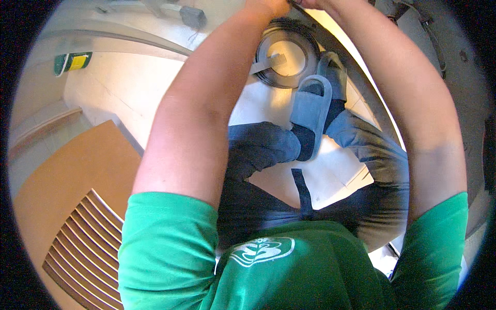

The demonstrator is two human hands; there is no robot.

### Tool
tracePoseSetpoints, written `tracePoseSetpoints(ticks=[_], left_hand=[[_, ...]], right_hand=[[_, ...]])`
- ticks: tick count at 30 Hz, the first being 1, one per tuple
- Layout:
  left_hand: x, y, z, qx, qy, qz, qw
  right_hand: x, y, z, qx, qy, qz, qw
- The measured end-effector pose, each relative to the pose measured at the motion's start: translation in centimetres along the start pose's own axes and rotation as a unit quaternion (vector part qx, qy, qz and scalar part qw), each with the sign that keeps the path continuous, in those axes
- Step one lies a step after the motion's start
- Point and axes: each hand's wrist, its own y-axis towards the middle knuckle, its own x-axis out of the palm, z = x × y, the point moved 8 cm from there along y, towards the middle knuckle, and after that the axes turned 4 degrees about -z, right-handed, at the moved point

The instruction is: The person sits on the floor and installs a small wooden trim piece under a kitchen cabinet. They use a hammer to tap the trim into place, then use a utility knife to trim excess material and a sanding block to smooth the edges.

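Note:
Both my arms stretch up to the top edge, where the hands come close together. Most of my left hand (275, 6) is cut off by the edge, and its fingers do not show clearly. Only a sliver of my right hand (311, 3) is in view beside it. Something small and dark lies between the two; what it is I cannot make out. Just below the hands, a round coil of dark cable or hose (263, 72) rests on the floor. A pale flat strip (268, 63) reaches across its middle.
My legs are bent, with the feet in grey slide sandals (311, 106) beside the coil. A slatted brown wooden panel (67, 170) stands at the left. Farther up lies a green and yellow item (77, 62). A long dark edge (356, 70) runs along the right.

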Motion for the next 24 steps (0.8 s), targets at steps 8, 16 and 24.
tracePoseSetpoints(ticks=[8,16,24], left_hand=[[0.7,0.8,-0.4,-0.020,0.058,-0.125,0.990],[2.0,1.6,-1.5,-0.012,0.078,-0.118,0.990],[3.7,3.4,-2.7,0.069,0.071,-0.057,0.993]], right_hand=[[0.7,1.0,0.0,-0.058,0.033,-0.020,0.998],[0.4,1.3,0.4,-0.001,0.013,-0.048,0.999],[0.3,1.8,0.3,-0.048,0.043,0.021,0.998]])
